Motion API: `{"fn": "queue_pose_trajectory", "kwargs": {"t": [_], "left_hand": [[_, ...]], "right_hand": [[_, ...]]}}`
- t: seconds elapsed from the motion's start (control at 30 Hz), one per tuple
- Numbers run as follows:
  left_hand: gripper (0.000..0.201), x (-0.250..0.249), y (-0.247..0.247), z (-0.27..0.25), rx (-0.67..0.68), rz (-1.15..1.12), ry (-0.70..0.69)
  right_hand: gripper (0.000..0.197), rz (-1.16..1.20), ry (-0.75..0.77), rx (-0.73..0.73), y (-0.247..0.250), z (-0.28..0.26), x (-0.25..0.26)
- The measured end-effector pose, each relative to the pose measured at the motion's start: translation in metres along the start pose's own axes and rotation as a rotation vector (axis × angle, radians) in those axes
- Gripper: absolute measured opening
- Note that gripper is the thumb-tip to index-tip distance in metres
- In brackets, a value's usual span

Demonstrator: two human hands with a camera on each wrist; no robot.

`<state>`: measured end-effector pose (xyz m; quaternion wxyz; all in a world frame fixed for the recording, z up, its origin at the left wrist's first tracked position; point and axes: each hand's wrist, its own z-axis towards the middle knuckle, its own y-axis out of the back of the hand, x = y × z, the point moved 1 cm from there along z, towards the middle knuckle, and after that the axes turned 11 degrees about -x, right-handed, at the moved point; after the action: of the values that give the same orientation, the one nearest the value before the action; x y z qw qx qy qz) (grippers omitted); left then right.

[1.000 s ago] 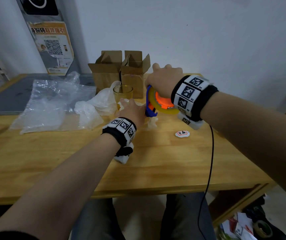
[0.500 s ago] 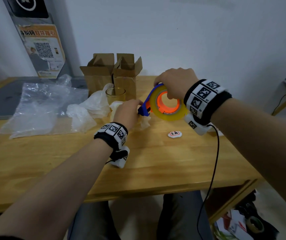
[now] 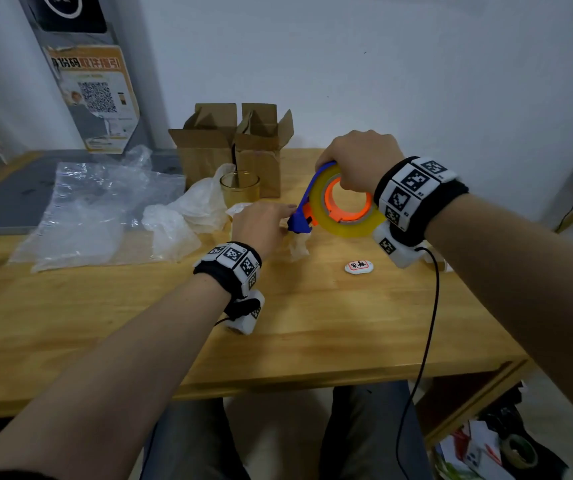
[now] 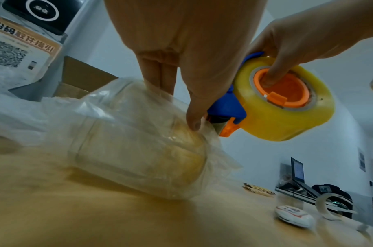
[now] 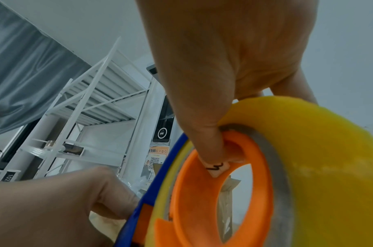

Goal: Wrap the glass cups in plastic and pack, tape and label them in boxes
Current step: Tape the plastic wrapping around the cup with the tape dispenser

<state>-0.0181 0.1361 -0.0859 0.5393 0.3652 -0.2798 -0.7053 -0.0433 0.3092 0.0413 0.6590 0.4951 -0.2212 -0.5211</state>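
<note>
A glass cup wrapped in clear plastic [image 4: 139, 150] lies on its side on the wooden table [image 3: 313, 323]. My left hand [image 3: 261, 223] presses down on it with straight fingers, and the thumb tip [image 4: 194, 123] touches the plastic by the dispenser's blue nose. My right hand [image 3: 358, 161] grips a tape dispenser [image 3: 347, 223], a yellow roll on an orange core with a blue cutter; its fingers hook through the core [image 5: 213, 150]. The cutter end sits against the wrapped cup. A bare glass cup [image 3: 240, 187] stands upright behind my left hand.
Two open cardboard boxes [image 3: 205, 150] stand at the back of the table. Crumpled plastic sheets [image 3: 87, 209] lie to the left. A white oval label [image 3: 358, 266] lies right of the wrapped cup. A black cable [image 3: 430, 323] hangs from my right wrist.
My right hand has lifted and tilted the tape dispenser and drawn it right, its cutter still at the wrapped cup. My left hand has stayed on the cup.
</note>
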Motion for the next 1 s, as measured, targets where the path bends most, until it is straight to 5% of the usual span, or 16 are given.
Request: {"fn": "queue_pose_trajectory", "kwargs": {"t": [1.0], "left_hand": [[0.031,0.0,-0.003,0.002,0.042,0.202,-0.077]], "right_hand": [[0.047,-0.162,0.172,-0.032,0.009,-0.006,0.023]]}}
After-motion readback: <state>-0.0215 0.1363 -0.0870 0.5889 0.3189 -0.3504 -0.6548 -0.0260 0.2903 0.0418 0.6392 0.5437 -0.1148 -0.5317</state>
